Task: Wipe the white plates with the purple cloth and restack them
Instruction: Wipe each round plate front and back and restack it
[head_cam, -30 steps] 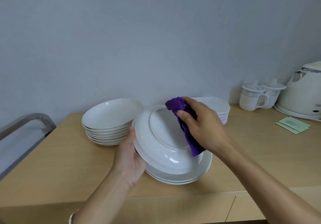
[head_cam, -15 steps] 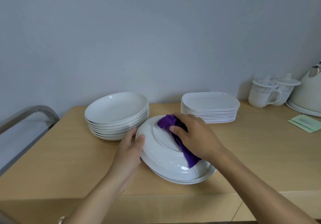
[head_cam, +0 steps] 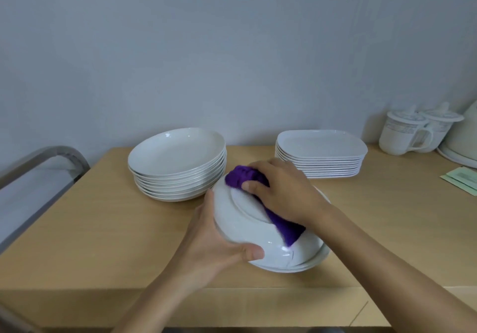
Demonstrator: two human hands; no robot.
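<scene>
The white plate (head_cam: 245, 229), turned bottom-up, is gripped at its near-left rim by the left hand (head_cam: 214, 245) and rests on what seem to be two more plates (head_cam: 312, 261). The purple cloth (head_cam: 286, 229) is clutched by the right hand (head_cam: 284, 193) and pressed on the glossy underside, partly hiding it. Behind, on the wooden table (head_cam: 103, 229), round plates (head_cam: 178, 152) are stacked left, oblong plates (head_cam: 320, 146) right, lidded mugs (head_cam: 402, 136) beyond.
</scene>
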